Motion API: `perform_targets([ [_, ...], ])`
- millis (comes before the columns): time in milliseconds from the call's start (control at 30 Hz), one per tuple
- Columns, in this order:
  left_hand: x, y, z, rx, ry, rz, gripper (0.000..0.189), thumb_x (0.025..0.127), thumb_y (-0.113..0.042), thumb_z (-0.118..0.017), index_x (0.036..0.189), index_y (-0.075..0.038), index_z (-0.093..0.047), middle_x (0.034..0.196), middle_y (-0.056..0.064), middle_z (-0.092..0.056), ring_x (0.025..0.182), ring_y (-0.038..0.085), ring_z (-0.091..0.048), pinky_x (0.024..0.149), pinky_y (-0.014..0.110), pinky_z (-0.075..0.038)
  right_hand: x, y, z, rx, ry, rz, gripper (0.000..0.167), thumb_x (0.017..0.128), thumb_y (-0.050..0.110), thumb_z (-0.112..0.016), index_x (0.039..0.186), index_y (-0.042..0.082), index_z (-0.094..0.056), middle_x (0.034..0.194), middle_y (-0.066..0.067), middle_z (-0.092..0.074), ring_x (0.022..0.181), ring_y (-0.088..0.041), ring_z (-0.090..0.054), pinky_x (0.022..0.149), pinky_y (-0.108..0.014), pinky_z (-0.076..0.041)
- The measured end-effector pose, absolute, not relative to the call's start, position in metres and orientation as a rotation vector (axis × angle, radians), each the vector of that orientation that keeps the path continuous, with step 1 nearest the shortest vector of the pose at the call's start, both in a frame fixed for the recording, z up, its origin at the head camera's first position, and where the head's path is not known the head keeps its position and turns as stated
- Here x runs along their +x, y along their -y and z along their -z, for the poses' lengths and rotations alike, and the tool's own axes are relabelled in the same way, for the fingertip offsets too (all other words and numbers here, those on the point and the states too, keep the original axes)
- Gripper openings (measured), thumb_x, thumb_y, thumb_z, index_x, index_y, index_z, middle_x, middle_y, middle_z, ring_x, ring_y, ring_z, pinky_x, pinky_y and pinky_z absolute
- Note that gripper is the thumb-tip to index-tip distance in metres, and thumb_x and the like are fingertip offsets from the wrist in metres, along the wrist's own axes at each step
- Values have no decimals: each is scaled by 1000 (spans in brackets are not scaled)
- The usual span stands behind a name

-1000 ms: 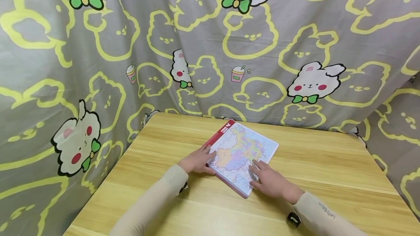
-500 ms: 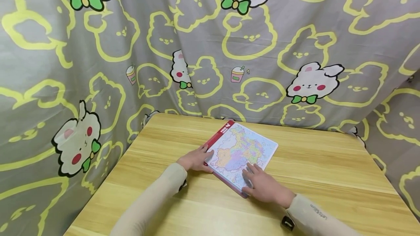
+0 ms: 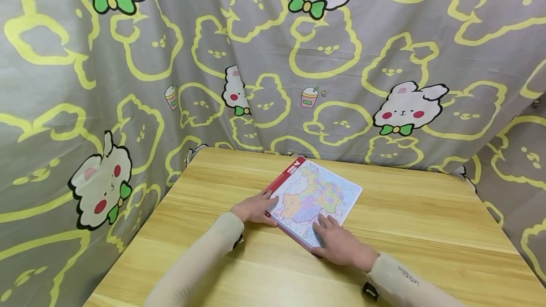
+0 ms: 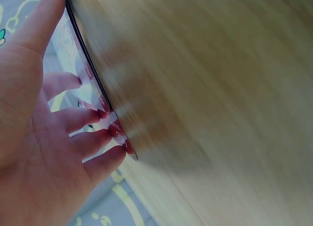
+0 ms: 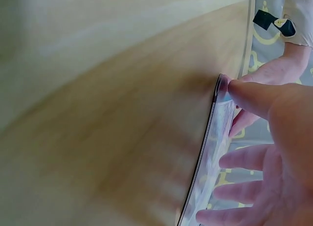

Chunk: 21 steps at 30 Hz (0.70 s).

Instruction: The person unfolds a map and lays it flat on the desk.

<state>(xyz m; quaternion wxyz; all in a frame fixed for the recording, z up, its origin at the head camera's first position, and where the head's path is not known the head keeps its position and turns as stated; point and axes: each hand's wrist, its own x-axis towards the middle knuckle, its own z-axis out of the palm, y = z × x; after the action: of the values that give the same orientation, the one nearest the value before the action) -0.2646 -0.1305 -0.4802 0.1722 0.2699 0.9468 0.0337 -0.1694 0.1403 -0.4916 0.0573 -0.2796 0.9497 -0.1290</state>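
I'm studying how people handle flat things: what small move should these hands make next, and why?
I would probably turn the map board slightly to square it with the table. It lies askew there, with the left hand at its left corner and the thumb of the right hand at its near corner, so both seem well placed to steer it.

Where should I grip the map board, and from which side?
Probably by two opposite edges: left hand on the red strip side, right hand on the side across, each coming in from outside. The map board lies flat and looks thin, so its edges likely offer the surest pinch.
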Motion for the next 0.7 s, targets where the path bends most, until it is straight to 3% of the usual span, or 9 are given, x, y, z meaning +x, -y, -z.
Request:
perform_targets([
  [700,-263,130,482,761,-2701,-70,88,80,-60,-63,150,-19,-29,156,13,-17,143,29,-11,110,43,-24,-166,-132,490,-805,-2868,324,75,85,54,-63,135,0,-51,144,-24,-37,129,-49,-32,90,-66,-37],
])
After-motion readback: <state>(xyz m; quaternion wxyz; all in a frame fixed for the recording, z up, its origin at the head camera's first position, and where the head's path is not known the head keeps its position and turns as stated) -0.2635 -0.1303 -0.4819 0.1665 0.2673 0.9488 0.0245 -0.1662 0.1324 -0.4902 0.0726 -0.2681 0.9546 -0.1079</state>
